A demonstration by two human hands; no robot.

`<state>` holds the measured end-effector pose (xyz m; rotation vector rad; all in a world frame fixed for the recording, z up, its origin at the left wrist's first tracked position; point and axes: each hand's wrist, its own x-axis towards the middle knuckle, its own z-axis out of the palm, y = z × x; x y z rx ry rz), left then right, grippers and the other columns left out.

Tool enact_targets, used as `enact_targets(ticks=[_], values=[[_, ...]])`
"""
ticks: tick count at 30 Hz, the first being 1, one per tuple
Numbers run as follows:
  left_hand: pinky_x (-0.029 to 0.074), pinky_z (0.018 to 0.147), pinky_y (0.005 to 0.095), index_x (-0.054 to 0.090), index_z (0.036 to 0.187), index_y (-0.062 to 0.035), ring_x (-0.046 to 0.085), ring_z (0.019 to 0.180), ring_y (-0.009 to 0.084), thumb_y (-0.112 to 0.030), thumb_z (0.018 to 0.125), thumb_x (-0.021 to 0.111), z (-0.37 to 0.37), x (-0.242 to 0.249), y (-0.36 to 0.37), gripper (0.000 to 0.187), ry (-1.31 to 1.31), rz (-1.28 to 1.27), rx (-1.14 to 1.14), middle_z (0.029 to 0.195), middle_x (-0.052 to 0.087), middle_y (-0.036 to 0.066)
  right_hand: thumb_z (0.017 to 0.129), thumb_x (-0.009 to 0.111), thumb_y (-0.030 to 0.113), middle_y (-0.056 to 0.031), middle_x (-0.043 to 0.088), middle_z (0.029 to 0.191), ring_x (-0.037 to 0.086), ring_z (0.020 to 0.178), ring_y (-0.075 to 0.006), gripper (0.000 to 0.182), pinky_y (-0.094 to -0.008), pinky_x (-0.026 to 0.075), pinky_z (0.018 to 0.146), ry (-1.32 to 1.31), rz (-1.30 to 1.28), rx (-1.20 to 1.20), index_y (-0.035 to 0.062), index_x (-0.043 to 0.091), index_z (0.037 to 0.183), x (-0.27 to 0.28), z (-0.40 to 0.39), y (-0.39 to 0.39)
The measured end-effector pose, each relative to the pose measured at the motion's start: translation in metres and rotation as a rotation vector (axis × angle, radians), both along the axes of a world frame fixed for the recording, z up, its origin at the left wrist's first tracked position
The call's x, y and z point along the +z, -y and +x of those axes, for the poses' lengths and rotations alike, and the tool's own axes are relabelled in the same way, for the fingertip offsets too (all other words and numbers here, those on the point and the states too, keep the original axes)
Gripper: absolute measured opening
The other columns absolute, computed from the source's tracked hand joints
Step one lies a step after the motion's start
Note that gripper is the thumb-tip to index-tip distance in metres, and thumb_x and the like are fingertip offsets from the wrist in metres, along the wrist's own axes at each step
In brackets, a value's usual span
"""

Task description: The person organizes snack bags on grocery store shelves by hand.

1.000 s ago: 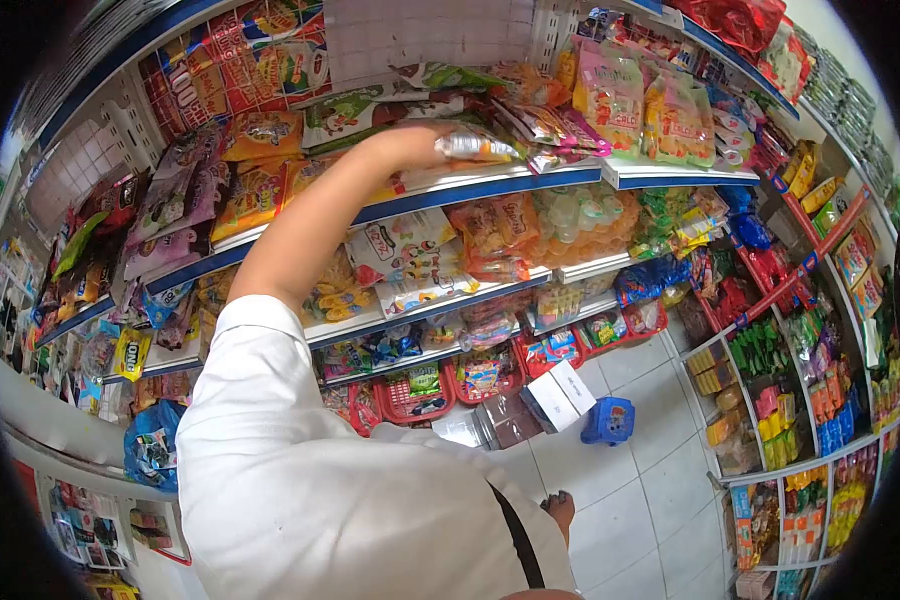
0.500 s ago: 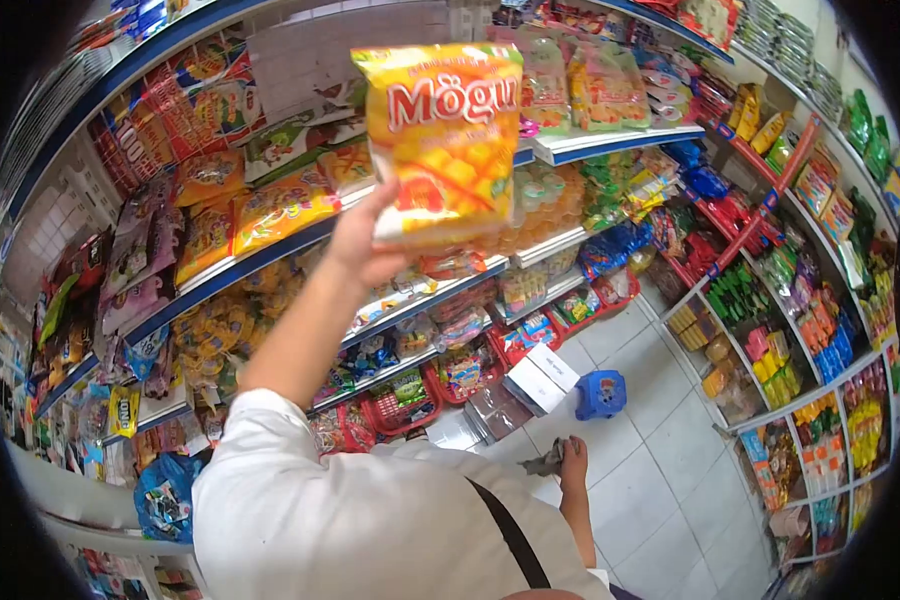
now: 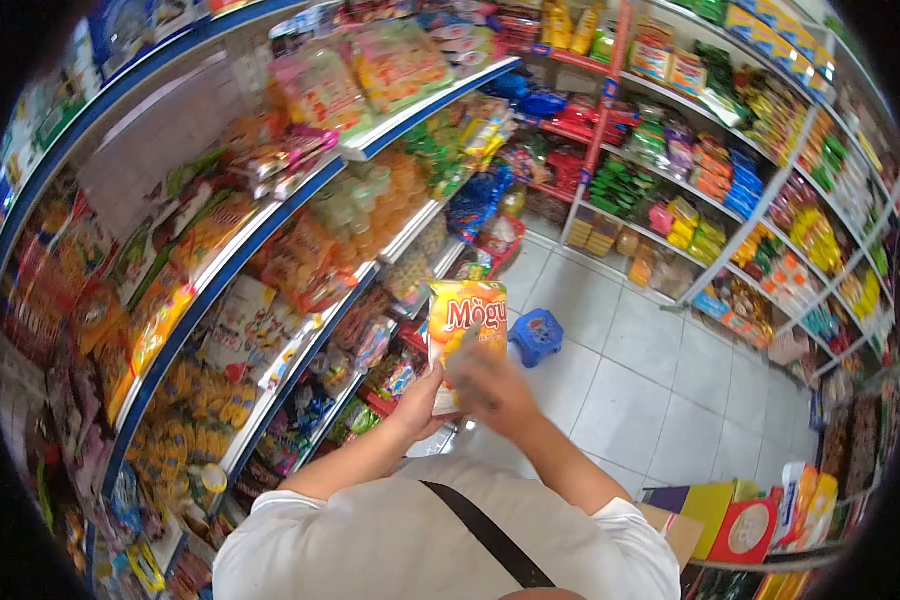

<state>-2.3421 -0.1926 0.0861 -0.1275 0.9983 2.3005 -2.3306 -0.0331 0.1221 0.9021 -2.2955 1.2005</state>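
An orange and yellow Mogu snack bag is held upright in front of my chest. My left hand grips it from below and behind. My right hand lies blurred over the bag's lower front with a small grey cloth or paper pressed against the pack. Both arms come out of white short sleeves, and a black strap crosses my chest.
Shelves packed with snack bags run along my left. More stocked racks line the far right. A small blue stool stands on the white tiled floor. Coloured boxes sit at my lower right.
The bag has come down from above head height to chest level. My right hand has risen from my side to the bag's front. My view has swung right.
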Motion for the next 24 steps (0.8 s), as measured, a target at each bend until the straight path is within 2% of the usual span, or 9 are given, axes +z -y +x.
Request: enact_targets(ticks=[3,5,10,12,15,16,19,22,24], values=[[0.038,0.094,0.0438,0.033,0.128,-0.0123,0.044,0.114,0.0265,-0.041,0.092,0.031,0.004,0.009,-0.008,0.046,0.017,-0.046,-0.041,0.122,0.045,0.011,0.062,0.064,0.002,-0.0184,0.048,0.116,0.045,0.109,-0.0360,0.045,-0.0410,0.037,0.093,-0.150,0.014,0.024,0.0089,0.054,0.106,-0.038,0.006,0.008],[0.036,0.095,0.0441,0.032,0.128,-0.0134,0.043,0.114,0.0270,-0.041,0.092,0.029,0.004,-0.003,-0.009,0.045,0.001,-0.001,-0.095,0.120,0.046,0.011,0.062,0.063,0.000,-0.0175,0.049,0.116,0.047,0.108,-0.0356,0.045,-0.0398,0.038,0.093,-0.105,-0.013,-0.088,0.0087,0.055,0.106,-0.048,0.009,0.001],[0.032,0.098,0.0477,0.028,0.131,-0.0116,0.038,0.120,0.0290,-0.039,0.093,0.030,0.011,-0.025,-0.004,0.047,0.028,0.018,-0.214,0.132,0.037,0.009,0.060,0.064,-0.003,-0.0180,0.049,0.117,0.049,0.106,-0.0334,0.040,-0.0375,0.041,0.089,0.168,-0.128,-0.446,0.0051,0.057,0.099,-0.069,0.002,-0.044],[0.032,0.098,0.0473,0.028,0.131,-0.0119,0.038,0.120,0.0286,-0.039,0.093,0.030,0.024,-0.004,-0.010,0.047,0.036,-0.074,-0.169,0.131,0.038,0.009,0.060,0.063,-0.004,-0.0183,0.049,0.117,0.049,0.106,-0.0330,0.039,-0.0366,0.040,0.089,0.271,-0.257,-0.609,0.0042,0.057,0.098,-0.070,0.001,-0.061],[0.032,0.097,0.0475,0.028,0.131,-0.0129,0.041,0.118,0.0283,-0.039,0.093,0.031,0.024,-0.004,-0.023,0.047,0.030,-0.131,-0.156,0.129,0.040,0.010,0.059,0.063,-0.005,-0.0187,0.049,0.117,0.048,0.108,-0.0332,0.042,-0.0361,0.039,0.090,0.115,-0.249,-0.485,0.0036,0.056,0.099,-0.029,0.016,-0.046],[0.033,0.097,0.0474,0.028,0.131,-0.0131,0.041,0.117,0.0283,-0.039,0.093,0.031,0.023,-0.011,-0.025,0.046,0.039,-0.130,-0.172,0.128,0.040,0.010,0.057,0.063,-0.006,-0.0188,0.048,0.118,0.047,0.108,-0.0339,0.045,-0.0370,0.039,0.091,0.079,-0.227,-0.368,0.0033,0.055,0.100,-0.025,0.018,-0.036],[0.034,0.096,0.0467,0.028,0.131,-0.0111,0.043,0.115,0.0294,-0.038,0.093,0.030,0.023,-0.017,-0.025,0.046,0.033,-0.102,-0.188,0.127,0.042,0.011,0.059,0.064,-0.003,-0.0164,0.048,0.118,0.046,0.111,-0.0335,0.047,-0.0374,0.039,0.092,-0.130,0.040,-0.230,0.0047,0.054,0.105,-0.037,0.011,-0.020],[0.034,0.096,0.0458,0.030,0.129,-0.0082,0.043,0.115,0.0300,-0.038,0.093,0.030,0.020,-0.028,-0.015,0.047,0.007,-0.054,-0.117,0.125,0.043,0.013,0.059,0.062,-0.003,-0.0160,0.048,0.116,0.047,0.108,-0.0333,0.043,-0.0373,0.040,0.091,0.138,-0.067,-0.273,0.0038,0.056,0.102,-0.049,0.013,-0.028],[0.034,0.096,0.0453,0.031,0.128,-0.0058,0.044,0.114,0.0301,-0.039,0.092,0.030,0.018,-0.035,-0.002,0.049,0.015,-0.026,-0.042,0.125,0.043,0.014,0.060,0.061,-0.002,-0.0158,0.049,0.115,0.048,0.106,-0.0332,0.042,-0.0369,0.040,0.090,0.316,-0.082,-0.289,0.0037,0.056,0.101,-0.077,0.009,-0.042]])
